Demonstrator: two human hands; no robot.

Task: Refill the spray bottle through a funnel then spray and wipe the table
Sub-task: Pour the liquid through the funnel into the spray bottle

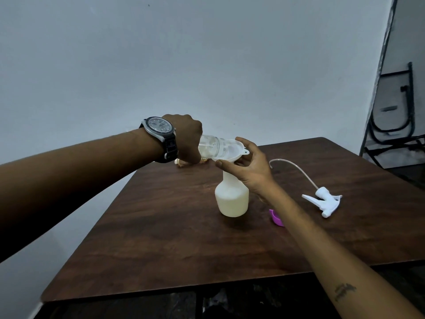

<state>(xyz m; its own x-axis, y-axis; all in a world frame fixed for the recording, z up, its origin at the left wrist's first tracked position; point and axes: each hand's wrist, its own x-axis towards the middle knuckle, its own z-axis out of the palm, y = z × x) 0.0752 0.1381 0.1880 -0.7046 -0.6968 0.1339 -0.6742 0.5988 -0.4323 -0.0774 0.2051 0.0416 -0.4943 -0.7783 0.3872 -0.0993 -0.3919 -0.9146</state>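
A white translucent spray bottle stands upright near the middle of the brown table, with a white funnel seated in its neck. My right hand holds the funnel's rim between thumb and fingers. My left hand, watch on the wrist, grips a clear plastic bottle tipped almost level, its mouth inside the funnel. The white trigger sprayer head with its curved dip tube lies on the table to the right.
A purple cap lies by my right forearm. A yellowish object, mostly hidden, sits behind my left hand. A grey wall is close behind the table. A black metal frame stands at far right.
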